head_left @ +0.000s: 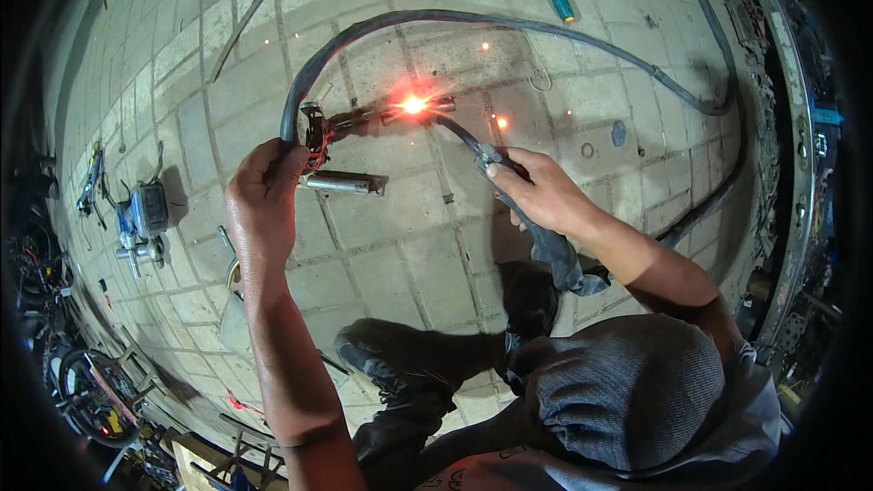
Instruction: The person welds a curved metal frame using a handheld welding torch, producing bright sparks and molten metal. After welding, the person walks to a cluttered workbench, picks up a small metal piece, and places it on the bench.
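My left hand (264, 182) is closed around a thick black cable (316, 61), beside a dark ring-shaped metal part (316, 132) with a bar extending rightward. A bright red-white glow with flying sparks (414, 105) hides part of that bar. My right hand (532, 186) grips a dark welding torch (486, 156), its curved neck pointing up-left at the glow, with a grey sleeve hanging below the handle. A short silver tube (350, 181) lies just right of my left hand, on the paved floor (382, 264).
A teal screwdriver (558, 0) and a metal bar (244, 29) lie at the back. A blue power tool (141, 214) is at left, near a wheel (86, 391) and frames. A long metal rail (796, 218) runs along the right. My boots (382, 355) are below.
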`<state>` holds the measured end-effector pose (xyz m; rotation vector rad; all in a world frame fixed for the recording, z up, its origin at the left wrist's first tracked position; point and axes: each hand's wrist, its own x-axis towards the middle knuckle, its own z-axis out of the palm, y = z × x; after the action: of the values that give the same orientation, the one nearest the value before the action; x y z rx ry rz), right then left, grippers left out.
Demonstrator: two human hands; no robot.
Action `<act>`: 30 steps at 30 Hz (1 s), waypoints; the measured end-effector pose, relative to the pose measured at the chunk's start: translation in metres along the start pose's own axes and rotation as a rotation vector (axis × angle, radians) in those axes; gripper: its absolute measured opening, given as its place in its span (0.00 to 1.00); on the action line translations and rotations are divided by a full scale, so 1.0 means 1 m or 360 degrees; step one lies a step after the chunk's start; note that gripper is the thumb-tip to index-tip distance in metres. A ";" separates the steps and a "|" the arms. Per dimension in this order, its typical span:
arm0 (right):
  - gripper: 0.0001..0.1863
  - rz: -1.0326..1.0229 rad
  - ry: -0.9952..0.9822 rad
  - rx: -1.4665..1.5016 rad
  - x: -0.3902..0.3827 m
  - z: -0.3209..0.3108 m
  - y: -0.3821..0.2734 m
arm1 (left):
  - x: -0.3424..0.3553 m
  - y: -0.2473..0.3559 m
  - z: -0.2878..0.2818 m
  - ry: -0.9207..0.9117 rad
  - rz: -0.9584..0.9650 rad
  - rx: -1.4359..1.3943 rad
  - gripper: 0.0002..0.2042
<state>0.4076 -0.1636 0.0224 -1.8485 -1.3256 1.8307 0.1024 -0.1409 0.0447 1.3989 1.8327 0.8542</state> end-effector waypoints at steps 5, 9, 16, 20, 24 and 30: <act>0.18 -0.0005 0.0052 -0.0022 0.002 0.002 0.000 | -0.001 0.001 0.001 0.0010 -0.0008 -0.0039 0.10; 0.18 0.0000 0.0045 -0.0021 0.002 0.002 0.000 | -0.001 0.004 0.000 0.0010 0.0012 -0.0053 0.10; 0.16 0.0054 0.0006 -0.0067 0.005 0.001 0.000 | -0.001 0.004 0.000 0.0015 0.0021 0.0002 0.09; 0.19 -0.0005 0.0060 -0.0048 0.005 0.001 0.003 | -0.001 0.003 0.002 0.0010 0.0006 0.0027 0.09; 0.20 -0.0072 0.0059 -0.0044 0.005 0.003 -0.003 | 0.002 -0.010 0.001 -0.0024 0.0017 -0.0344 0.09; 0.23 -0.0020 0.0050 -0.0140 0.007 0.001 -0.002 | 0.001 0.005 0.004 -0.0029 0.0043 -0.0043 0.10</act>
<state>0.4048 -0.1582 0.0188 -1.8997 -1.4252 1.7565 0.1081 -0.1390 0.0462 1.4127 1.7860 0.8741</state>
